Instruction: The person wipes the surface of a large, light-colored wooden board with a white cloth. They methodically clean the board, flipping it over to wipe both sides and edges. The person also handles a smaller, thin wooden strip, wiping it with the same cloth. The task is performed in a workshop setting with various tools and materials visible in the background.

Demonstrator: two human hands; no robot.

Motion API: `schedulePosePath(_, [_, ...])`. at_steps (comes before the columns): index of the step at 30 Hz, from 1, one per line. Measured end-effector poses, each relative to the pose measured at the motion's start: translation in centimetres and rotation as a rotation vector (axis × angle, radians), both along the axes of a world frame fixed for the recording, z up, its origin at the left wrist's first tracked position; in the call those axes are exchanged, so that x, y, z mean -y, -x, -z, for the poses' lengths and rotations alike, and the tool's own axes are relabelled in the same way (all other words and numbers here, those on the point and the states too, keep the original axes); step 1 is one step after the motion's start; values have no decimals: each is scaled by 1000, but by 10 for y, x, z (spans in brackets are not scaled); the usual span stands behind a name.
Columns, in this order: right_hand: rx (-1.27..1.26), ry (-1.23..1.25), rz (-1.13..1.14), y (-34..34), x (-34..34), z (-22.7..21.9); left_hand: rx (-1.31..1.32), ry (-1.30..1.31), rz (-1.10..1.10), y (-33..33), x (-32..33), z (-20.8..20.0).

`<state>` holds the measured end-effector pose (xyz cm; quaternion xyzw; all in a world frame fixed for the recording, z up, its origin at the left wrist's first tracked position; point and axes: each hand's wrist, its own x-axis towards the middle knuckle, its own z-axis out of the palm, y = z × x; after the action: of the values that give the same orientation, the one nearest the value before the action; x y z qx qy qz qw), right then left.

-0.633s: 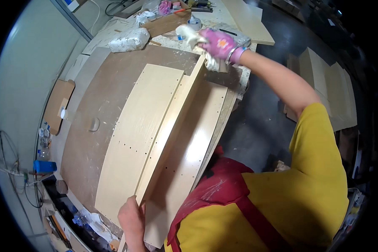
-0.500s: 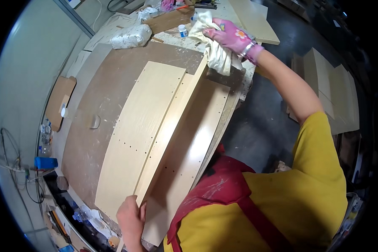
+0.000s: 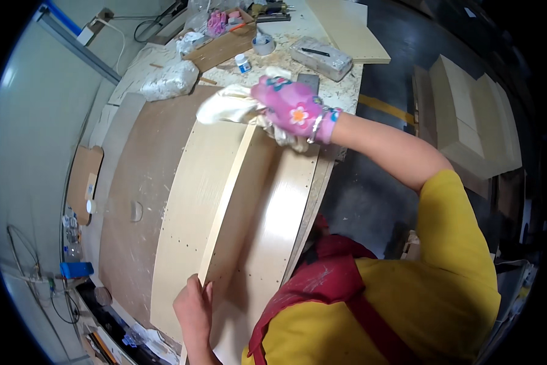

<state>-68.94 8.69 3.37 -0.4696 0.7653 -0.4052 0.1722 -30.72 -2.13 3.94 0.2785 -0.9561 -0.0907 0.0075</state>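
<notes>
My bare left hand [image 3: 193, 307] grips the near end of a narrow pale wooden board [image 3: 244, 188] standing on edge, thumb on its right face. In a pink flowered glove, my right hand [image 3: 288, 103] is closed on a bunched cream cloth [image 3: 228, 104]. This cloth lies over the far part of the board's top edge and hides it. On the left of the upright board is a flat pale panel [image 3: 185, 201] with small drilled holes. A second pale panel [image 3: 294, 194], glossy and also drilled, lies on its right.
A brown sheet [image 3: 133, 164] covers the bench under the panels. At the far end are a wrapped bundle [image 3: 171, 80], a small white bottle [image 3: 242, 63], a tape roll [image 3: 263, 44] and a wrapped block [image 3: 322, 58]. Stacked panels [image 3: 474, 121] stand on the right.
My right hand has brought the cloth nearer and to the left along the board's edge. The wrapped block has come into sight. My left hand still holds the near end.
</notes>
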Motion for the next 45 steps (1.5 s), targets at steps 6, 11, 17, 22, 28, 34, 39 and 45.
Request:
schedulePosePath(6, [-596, 333, -355, -119, 40, 24, 25, 28, -23, -8, 5, 3])
schedulePosePath(11, [-13, 350, 100, 12, 37, 45, 18, 40, -10, 0, 3, 0])
schedulePosePath(17, [-235, -17, 482, 145, -27, 38, -9, 40, -10, -3, 4, 5])
schedulePosePath(22, [-849, 74, 23, 55, 4, -12, 29, 9, -30, -8, 1, 0])
schedulePosePath(28, [-623, 42, 104, 19, 40, 11, 8, 26, -34, -2, -2, 1])
schedulePosePath(34, [-479, -30, 270, 131, 22, 17, -44, 75, 0, -2, 1, 3])
schedulePosePath(39, [257, 34, -160, 38, 35, -15, 24, 28, -30, -9, -5, 4])
schedulePosePath(45, [114, 396, 220, 61, 64, 63, -20, 45, -11, -4, -5, 4])
